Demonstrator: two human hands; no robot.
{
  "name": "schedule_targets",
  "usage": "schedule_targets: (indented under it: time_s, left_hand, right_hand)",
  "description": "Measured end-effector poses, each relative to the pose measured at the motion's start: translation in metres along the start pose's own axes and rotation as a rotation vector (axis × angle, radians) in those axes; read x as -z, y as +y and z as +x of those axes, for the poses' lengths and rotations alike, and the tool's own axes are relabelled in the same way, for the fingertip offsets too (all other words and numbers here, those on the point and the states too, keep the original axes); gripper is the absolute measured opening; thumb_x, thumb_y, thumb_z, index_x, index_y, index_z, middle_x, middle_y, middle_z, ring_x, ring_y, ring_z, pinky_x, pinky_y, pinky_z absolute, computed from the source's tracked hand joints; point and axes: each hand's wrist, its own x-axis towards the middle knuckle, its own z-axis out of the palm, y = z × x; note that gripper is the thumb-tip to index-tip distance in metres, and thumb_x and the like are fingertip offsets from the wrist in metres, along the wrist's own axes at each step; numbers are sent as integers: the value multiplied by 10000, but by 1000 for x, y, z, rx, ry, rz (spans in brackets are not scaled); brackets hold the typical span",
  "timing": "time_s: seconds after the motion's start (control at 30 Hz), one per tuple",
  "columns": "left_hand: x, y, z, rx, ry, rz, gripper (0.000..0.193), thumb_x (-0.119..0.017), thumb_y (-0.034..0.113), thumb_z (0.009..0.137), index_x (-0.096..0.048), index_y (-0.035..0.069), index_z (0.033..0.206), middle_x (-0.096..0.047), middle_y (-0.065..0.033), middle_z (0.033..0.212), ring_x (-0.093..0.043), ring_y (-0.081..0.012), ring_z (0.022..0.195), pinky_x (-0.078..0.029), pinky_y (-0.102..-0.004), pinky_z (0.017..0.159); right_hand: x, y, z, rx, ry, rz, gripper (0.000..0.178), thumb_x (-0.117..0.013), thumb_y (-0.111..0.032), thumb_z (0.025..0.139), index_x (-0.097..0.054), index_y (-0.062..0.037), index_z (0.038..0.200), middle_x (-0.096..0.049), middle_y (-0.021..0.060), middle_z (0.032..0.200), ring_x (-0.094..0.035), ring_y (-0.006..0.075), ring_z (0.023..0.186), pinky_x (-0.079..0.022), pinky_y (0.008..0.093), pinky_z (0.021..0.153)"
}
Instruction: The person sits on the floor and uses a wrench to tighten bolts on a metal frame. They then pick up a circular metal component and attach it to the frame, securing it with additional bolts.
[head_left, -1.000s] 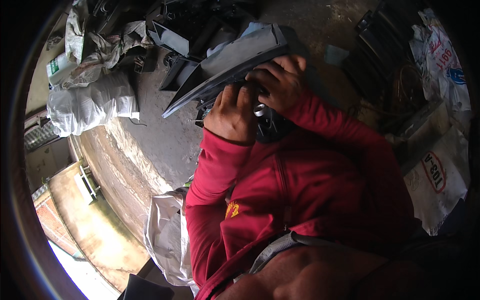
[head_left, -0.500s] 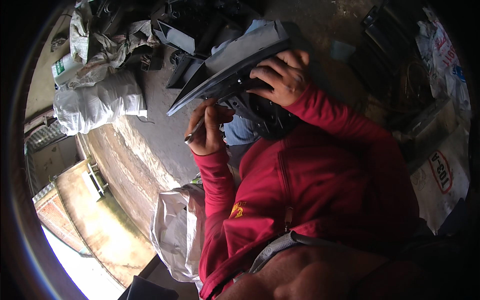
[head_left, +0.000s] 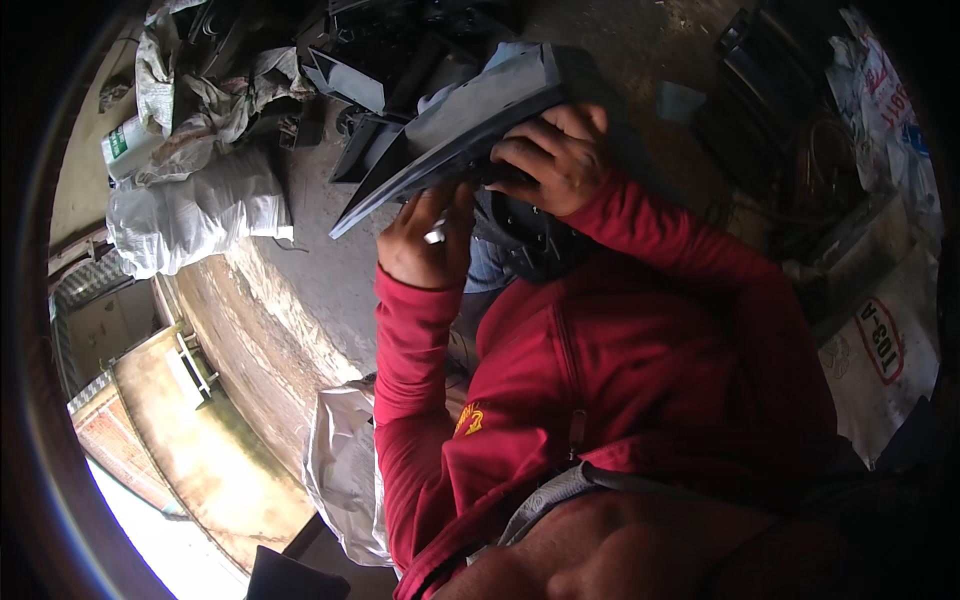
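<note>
Across my lap leans a flat-panel monitor (head_left: 478, 112), its grey screen facing away and its black back toward me. My right hand (head_left: 560, 155) curls over its near upper edge, fingers bent around the frame and against the back. Lower along that same edge, my left hand (head_left: 420, 245) is closed around a slim shiny metal tool (head_left: 436, 236). Only the tool's rear end shows; its kind and tip are hidden behind my fingers and the frame. Beneath the monitor sits a black curved plastic part (head_left: 540, 235), close to my jacket.
Several dark panels, one with a pale screen (head_left: 348, 82), lie beyond the monitor. White sacks (head_left: 200, 210) are heaped at left, and an open white bag (head_left: 345, 470) stands by my left arm. Dark casings (head_left: 760, 90) and plastic sacks (head_left: 880, 330) lie at right.
My left hand has turned and shifted slightly right against the monitor's back, with the tool now pointing more end-on. My right hand and the monitor have moved a little to the left.
</note>
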Motion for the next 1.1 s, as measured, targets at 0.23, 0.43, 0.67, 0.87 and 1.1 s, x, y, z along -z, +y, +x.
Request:
schedule_targets:
  time_s: [0.23,0.43,0.67,0.87,1.1]
  left_hand:
    - [-3,-8,-19,69,14,-197,317,-481,179,1039,-633,-58,1187,-718,-121,841,-713,-174,740,-568,-285,667]
    - [5,6,-11,55,-18,-209,269,-501,136,1017,-658,-21,1169,-727,-109,835,-725,-185,758,-561,-289,658]
    - [-6,11,-2,-86,-9,13,267,-640,78,903,-666,46,1167,-698,-134,872,-710,-270,708,-549,-337,601]
    - [-15,44,20,-121,-152,496,174,-692,195,843,-646,136,1000,-657,-80,787,-657,-315,617,-488,-405,511]
    - [-10,0,2,-62,-57,-84,344,-588,268,938,-635,10,1160,-685,-131,866,-695,-278,700,-544,-362,572]
  right_hand:
    - [-4,-2,-2,-5,45,17,346,-774,-451,702,-669,-274,981,-612,-98,1006,-541,175,955,-324,463,916]
    - [-2,-1,-2,2,67,15,309,-761,-446,724,-678,-275,967,-612,-90,999,-546,166,957,-276,528,1036]
    - [-5,2,-6,35,145,88,302,-779,-391,712,-688,-242,957,-602,-61,1092,-500,223,1069,-320,545,1064]
    - [-7,0,-11,14,203,87,278,-824,-337,656,-697,-237,881,-572,-43,1274,-409,320,1237,-339,552,1065]
    - [-13,12,-17,75,202,-64,451,-889,-463,593,-746,-379,1012,-379,47,1456,-171,585,1375,-247,707,1071]
